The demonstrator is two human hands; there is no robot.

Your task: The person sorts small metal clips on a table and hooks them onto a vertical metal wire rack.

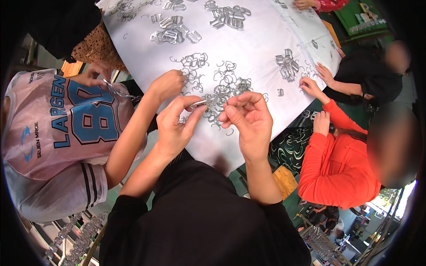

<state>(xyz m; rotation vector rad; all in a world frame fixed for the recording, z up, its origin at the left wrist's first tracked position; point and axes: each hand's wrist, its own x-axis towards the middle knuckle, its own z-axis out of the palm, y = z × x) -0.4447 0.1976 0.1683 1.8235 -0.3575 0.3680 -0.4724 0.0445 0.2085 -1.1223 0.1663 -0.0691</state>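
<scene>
My left hand (174, 122) pinches a small flat shiny metal piece (199, 103) between thumb and fingertips, tilted nearly edge-on. Close beside it on the right, my right hand (251, 122) is curled, with thumb and forefinger together. Whatever lies between those fingertips is too small to make out. Both hands are raised above the near part of the white-covered table (213, 150). Beneath and beyond them spreads a loose heap of thin curved wire hooks (228, 82).
Slotted metal plates lie in piles at the far left (175, 33), far middle (228, 17) and right (287, 66). On my left, a co-worker's hand (168, 84) reaches into the hooks. Across on the right, a co-worker in a red sleeve (330, 164) and another in black (355, 80) work at the edge.
</scene>
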